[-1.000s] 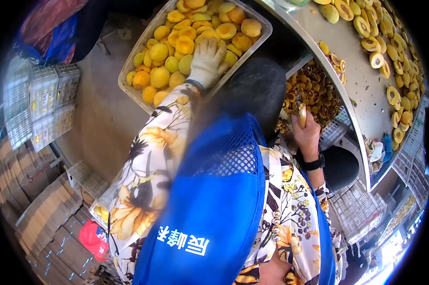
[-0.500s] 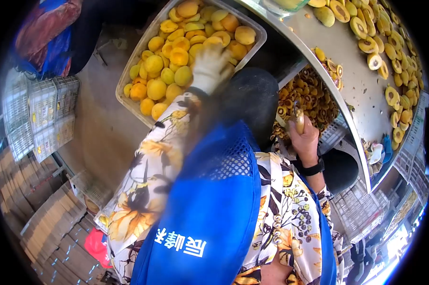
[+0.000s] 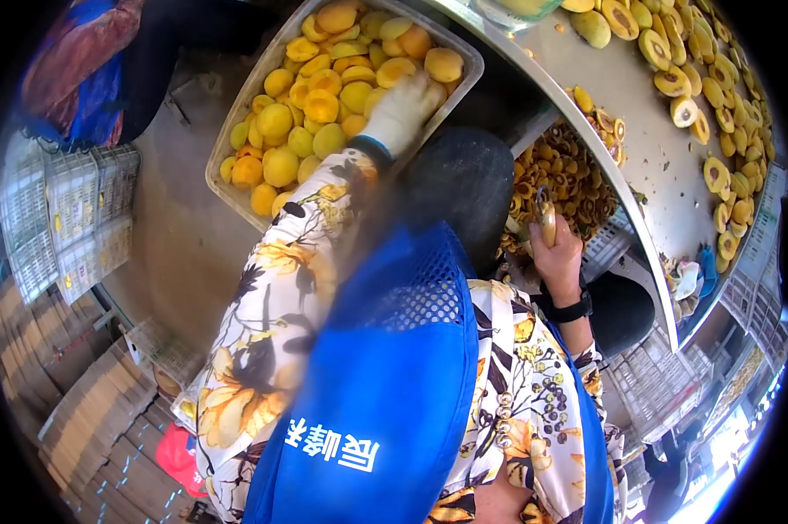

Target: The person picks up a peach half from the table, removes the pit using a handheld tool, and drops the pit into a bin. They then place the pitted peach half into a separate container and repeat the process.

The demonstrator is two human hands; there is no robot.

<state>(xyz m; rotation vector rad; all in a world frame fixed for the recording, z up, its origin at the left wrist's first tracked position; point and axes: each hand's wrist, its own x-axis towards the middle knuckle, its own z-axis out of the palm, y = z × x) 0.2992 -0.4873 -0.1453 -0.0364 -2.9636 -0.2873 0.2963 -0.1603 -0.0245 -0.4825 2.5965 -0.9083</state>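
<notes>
My left hand (image 3: pixel 404 112), in a white glove, is among the yellow-orange fruit (image 3: pixel 320 106) near the right side of a pale plastic crate (image 3: pixel 215 166). Its fingers curl downward, and what they hold is hidden. At the right, my bare right hand (image 3: pixel 558 255) is closed around a small tool (image 3: pixel 547 223) with a tan handle and a metal tip. Just beyond it lies a heap of darker, cut fruit pieces (image 3: pixel 561 166) below the curved table edge.
Halved fruit (image 3: pixel 732 113) lies along the far side of the metal table (image 3: pixel 643 157). Stacked white crates (image 3: pixel 71 214) stand at the left, near another person's sleeve (image 3: pixel 84 57). A clear container (image 3: pixel 516 10) is at the top, and cardboard (image 3: pixel 97 402) lies lower left.
My left hand has shifted slightly to the right and up within the crate, and its fingers have drawn together. My right hand has barely moved and still holds the tool.
</notes>
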